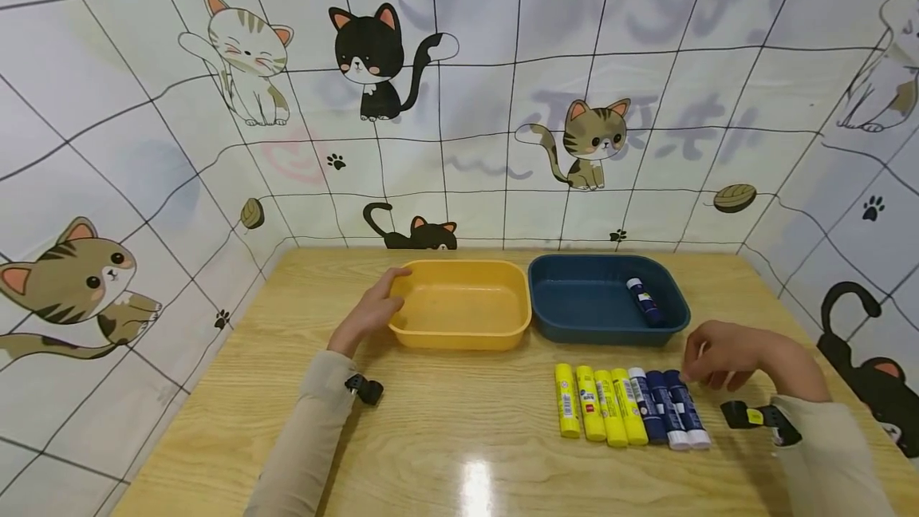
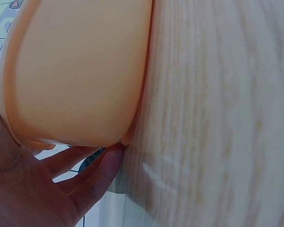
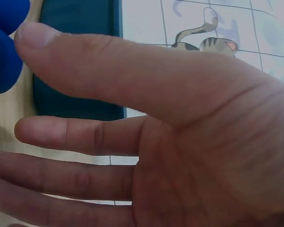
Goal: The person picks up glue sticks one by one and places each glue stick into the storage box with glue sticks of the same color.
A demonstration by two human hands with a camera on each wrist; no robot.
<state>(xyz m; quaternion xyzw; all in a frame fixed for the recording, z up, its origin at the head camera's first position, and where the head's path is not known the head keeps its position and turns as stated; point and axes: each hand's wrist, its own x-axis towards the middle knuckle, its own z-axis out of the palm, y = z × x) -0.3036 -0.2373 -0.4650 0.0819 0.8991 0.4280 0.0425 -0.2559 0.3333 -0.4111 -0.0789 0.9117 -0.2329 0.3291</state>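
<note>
**Left hand on the yellow tray, right hand at the row of glue sticks**

The left hand (image 1: 368, 316) rests against the near left corner of the yellow tray (image 1: 459, 332). Its fingers (image 2: 92, 177) lie fairly straight and relaxed along the tray's outer wall, with the tips tucked where the wall meets the worktop (image 1: 445, 429); they press rather than clasp. The left wrist view shows the rounded tray corner just above the palm.

The right hand (image 1: 725, 353) hovers low over the worktop with its fingers (image 3: 61, 137) loosely extended and the thumb stretched out above them, gripping nothing. The fingertips are just beside the far end of the outermost blue glue stick (image 1: 687, 409); whether they touch it cannot be told.

Outward from those fingertips, toward the left hand, the row of sticks lies side by side and touching: three blue ones nearest the right hand, then four yellow glue sticks (image 1: 599, 405). Beyond the fingers, further from the person, stands the dark blue tray (image 1: 606, 332), just beside the yellow one. One blue glue stick (image 1: 644, 301) lies inside it, against the wall on the right hand's side. Behind both trays rises a tiled backdrop with cartoon cats (image 1: 369, 62).
</note>
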